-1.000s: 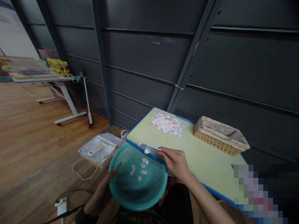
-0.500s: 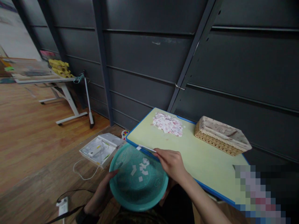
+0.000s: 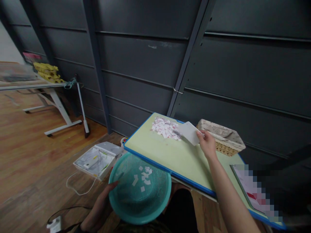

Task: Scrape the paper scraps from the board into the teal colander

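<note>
My left hand [image 3: 107, 195] grips the left rim of a teal plastic mesh basket [image 3: 126, 213], which is below the table's front edge. Several small paper scraps [image 3: 145, 174] lie inside it. My right hand [image 3: 207, 144] is closed on the edge of a flat white plastic scraper [image 3: 189, 132], raised over the table. Just left of the scraper, a heap of paper scraps [image 3: 164, 127] rests on the pale yellow-green tabletop [image 3: 150, 145].
Behind my right hand stands a cloth-lined wicker basket [image 3: 228, 147]. A flat board [image 3: 247, 186] lies at the table's right end. On the floor at left are an open white box [image 3: 97, 160] and a power strip [image 3: 55, 225]. A dark panelled wall [image 3: 141, 77] rises behind.
My right hand has lifted the scraper from the table's front edge, moving it back and right beside the paper heap. The view has turned slightly right; my left hand still holds the mesh basket.
</note>
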### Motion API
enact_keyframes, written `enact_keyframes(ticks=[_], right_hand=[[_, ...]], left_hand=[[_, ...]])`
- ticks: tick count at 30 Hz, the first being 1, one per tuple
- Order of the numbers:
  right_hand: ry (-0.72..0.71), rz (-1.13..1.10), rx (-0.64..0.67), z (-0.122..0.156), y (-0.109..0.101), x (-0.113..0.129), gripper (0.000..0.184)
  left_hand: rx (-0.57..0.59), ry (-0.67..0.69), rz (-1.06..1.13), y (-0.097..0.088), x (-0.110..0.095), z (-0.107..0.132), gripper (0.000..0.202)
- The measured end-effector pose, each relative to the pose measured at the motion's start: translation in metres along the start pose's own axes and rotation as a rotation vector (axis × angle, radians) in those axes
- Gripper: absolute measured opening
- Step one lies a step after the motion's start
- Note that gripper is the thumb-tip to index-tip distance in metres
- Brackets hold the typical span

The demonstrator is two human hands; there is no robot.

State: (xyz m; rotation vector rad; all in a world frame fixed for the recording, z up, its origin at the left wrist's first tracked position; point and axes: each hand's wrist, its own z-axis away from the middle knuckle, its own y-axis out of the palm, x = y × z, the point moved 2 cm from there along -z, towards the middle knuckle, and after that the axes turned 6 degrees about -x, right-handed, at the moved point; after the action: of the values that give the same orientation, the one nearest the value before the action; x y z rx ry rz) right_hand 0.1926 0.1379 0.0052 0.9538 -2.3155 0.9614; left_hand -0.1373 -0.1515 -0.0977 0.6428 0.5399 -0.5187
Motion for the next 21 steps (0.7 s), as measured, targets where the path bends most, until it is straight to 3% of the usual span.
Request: enact_keyframes(ticks=[4,13,21], right_hand=[[0.002,0.028,-0.032,-0.001,0.003,-0.019,0.076],[-0.152,0.137,0.062,0.023,0.012,-0.010,0.058],[-0.091,0.082,0.042,0.023,0.012,-0.010,0.058]], left_hand=[[-0.037,-0.025,-0.015,0.008,0.000,0.008,0.064],[-0.037,-0.017,-0.044,0.017,0.010,0.007,0.064],[0.010,-0.057,-0.022,0.010,0.022,-0.004,0.067]])
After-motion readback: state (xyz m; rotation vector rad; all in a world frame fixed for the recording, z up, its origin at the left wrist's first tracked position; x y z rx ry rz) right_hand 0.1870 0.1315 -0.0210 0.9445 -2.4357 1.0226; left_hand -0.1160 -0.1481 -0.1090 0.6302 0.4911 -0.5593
